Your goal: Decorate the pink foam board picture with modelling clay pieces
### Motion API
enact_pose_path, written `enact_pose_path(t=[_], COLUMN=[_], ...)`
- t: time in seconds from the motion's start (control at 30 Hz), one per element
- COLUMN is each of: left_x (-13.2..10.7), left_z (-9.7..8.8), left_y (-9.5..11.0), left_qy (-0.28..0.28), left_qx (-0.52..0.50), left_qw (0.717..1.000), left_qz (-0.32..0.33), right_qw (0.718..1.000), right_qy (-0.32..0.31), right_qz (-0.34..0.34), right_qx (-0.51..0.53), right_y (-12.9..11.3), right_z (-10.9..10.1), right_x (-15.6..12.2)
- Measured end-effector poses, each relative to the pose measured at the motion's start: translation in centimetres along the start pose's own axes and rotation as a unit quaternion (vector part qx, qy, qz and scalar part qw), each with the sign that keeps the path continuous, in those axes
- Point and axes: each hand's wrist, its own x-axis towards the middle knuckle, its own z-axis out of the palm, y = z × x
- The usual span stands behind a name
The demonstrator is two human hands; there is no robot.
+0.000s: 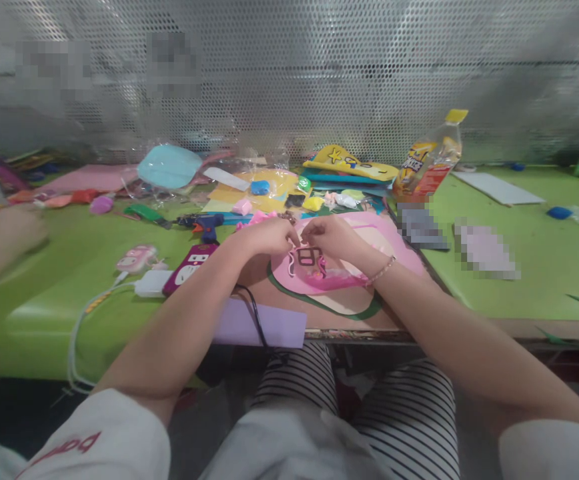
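Both hands meet over a pink craft piece (284,272) with a cream shape and a dark green edge, lying on the table in front of me. My left hand (277,235) is closed in a pinch at its upper edge; whatever the fingertips hold is too small to make out. Close beside it, my right hand (332,235) also has its fingers pinched together, their content hidden. Just below the fingertips is a brown window-like outline (309,257), with wavy strips at its sides. Pink translucent material (339,280) lies under my right wrist.
Left of my left arm are a purple phone-like case (189,270), a white charger (152,284) and its cable. A glue gun (209,227), clay lumps (259,187) and a yellow cap-shaped piece (349,163) lie behind. A bottle (429,157) stands right. Another person's hand (12,233) is far left.
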Motion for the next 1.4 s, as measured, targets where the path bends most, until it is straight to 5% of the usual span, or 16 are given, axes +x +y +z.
enact_pose_path(t=[1.1, 1.4], left_x=[0.2, 0.3], left_z=[0.1, 0.3], left_y=[0.1, 0.1], left_qy=[0.008, 0.004], left_qx=[-0.028, -0.026], left_qw=[0.999, 0.999], left_qz=[0.017, 0.031], right_qw=[0.998, 0.992], right_qy=[-0.026, -0.023], right_qz=[0.012, -0.039], right_qx=[-0.063, -0.118], right_y=[0.5, 1.0], right_z=[-0.4, -0.2], right_x=[-0.1, 0.0])
